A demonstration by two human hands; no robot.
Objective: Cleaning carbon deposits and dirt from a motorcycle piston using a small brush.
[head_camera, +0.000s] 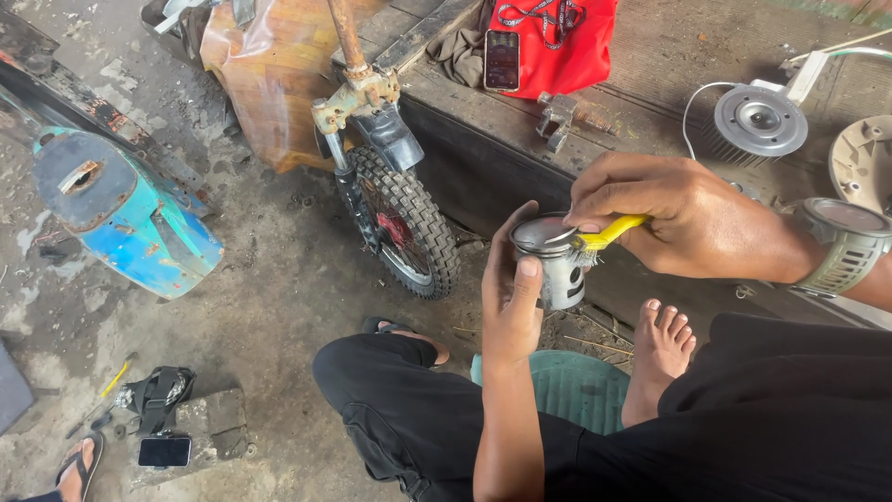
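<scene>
My left hand (pixel 513 302) grips a grey metal piston (pixel 554 260) upright, thumb on its front and fingers behind it. My right hand (pixel 674 218) holds a small yellow-handled brush (pixel 602 236) with its bristles against the piston's top edge. A grey wristwatch (pixel 844 244) sits on my right wrist. Both hands are above my lap, over my black trousers and bare feet.
A small motorbike front wheel (pixel 404 223) with a rusty fork stands just left of the hands. A blue body panel (pixel 125 209) lies on the dirty concrete floor. On the wooden platform lie a phone (pixel 502 59), a red cloth (pixel 567 42) and a finned metal cylinder (pixel 757 121). Another phone (pixel 164 451) rests at lower left.
</scene>
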